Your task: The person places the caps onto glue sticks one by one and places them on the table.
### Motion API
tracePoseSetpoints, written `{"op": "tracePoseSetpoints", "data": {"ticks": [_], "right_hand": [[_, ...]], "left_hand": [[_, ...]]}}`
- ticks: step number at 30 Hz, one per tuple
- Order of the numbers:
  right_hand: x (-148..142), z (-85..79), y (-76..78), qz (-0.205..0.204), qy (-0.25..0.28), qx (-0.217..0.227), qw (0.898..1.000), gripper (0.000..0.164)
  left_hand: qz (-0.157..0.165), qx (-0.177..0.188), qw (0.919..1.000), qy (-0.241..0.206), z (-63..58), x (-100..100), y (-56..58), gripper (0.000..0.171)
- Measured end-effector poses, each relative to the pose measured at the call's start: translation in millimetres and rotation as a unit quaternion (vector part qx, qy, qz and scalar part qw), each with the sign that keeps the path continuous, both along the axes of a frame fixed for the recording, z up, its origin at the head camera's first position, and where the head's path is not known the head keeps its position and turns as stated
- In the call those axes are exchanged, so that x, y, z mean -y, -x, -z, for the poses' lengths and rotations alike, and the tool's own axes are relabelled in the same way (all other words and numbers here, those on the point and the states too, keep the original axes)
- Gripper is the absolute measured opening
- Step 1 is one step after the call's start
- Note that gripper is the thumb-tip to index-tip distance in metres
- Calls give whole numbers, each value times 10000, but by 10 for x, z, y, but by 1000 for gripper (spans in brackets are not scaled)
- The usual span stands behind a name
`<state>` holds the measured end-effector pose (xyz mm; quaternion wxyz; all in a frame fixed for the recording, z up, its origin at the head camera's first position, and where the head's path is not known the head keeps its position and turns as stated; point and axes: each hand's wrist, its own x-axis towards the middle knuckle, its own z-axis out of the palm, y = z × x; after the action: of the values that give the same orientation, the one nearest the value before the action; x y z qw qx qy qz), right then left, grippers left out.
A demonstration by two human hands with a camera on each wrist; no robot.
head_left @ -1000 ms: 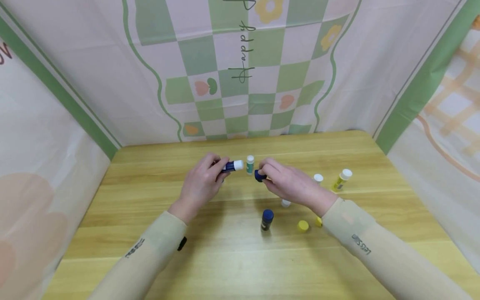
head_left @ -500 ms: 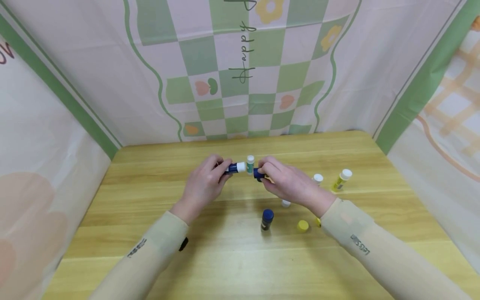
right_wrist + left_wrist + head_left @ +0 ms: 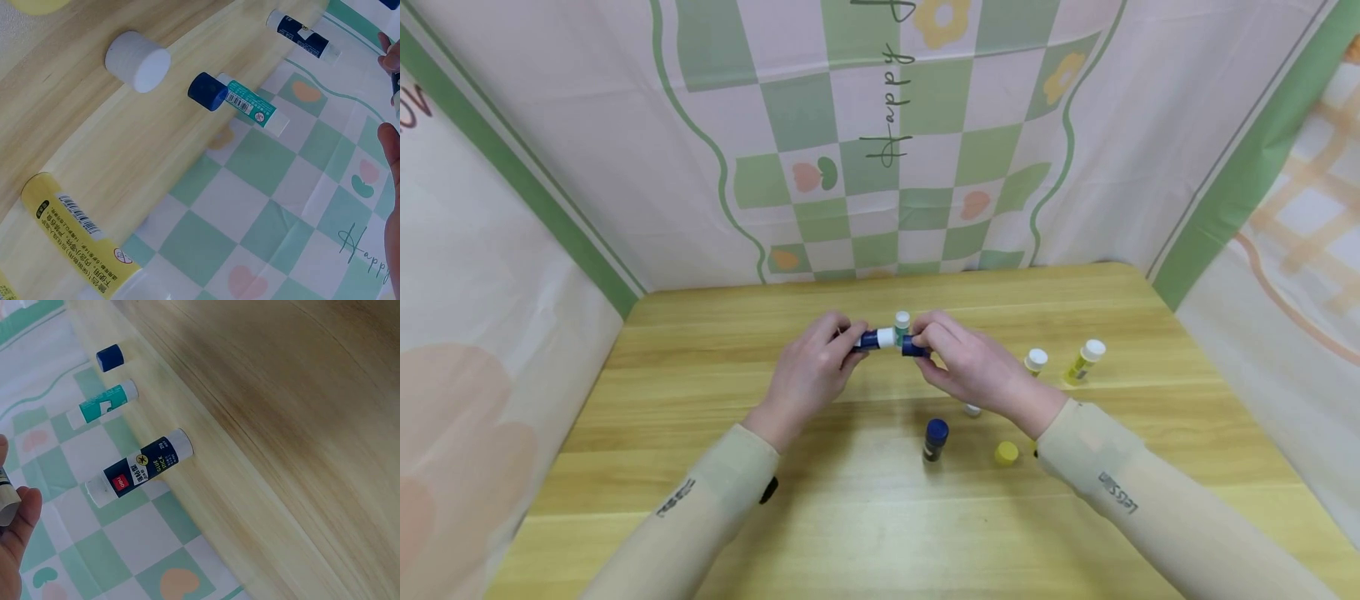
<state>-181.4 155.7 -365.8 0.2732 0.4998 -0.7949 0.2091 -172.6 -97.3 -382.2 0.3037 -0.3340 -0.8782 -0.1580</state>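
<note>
In the head view my left hand (image 3: 808,367) grips a navy glue stick (image 3: 871,339) lying sideways, its white end pointing right. Facing it, my right hand (image 3: 973,358) pinches a navy cap (image 3: 913,346) between thumb and fingers. A narrow gap separates the cap from the white end, and the two are nearly in line. Just behind them stands a teal glue stick (image 3: 902,322), partly covered by the cap. At its left edge, the left wrist view catches fingers (image 3: 25,515) and the white end of the held stick (image 3: 7,505).
A blue-capped dark glue stick (image 3: 935,442) stands nearer on the wooden table (image 3: 850,533). To the right are a yellow cap (image 3: 1006,453), a white cap (image 3: 973,410) and two yellow glue sticks, one upright (image 3: 1084,363) and one (image 3: 1036,362) behind the right hand. A patterned cloth (image 3: 925,167) hangs behind.
The glue stick in my left hand has shifted slightly right and turned more level. My right hand has brought the navy cap left, narrowing the gap between them.
</note>
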Motion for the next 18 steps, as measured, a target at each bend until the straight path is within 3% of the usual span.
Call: {"op": "tracePoseSetpoints", "data": {"ticks": [18], "right_hand": [[10, 7, 3, 49, -40, -92, 9999, 32]], "left_hand": [[175, -11, 9998, 75, 10, -34, -14, 29]]}}
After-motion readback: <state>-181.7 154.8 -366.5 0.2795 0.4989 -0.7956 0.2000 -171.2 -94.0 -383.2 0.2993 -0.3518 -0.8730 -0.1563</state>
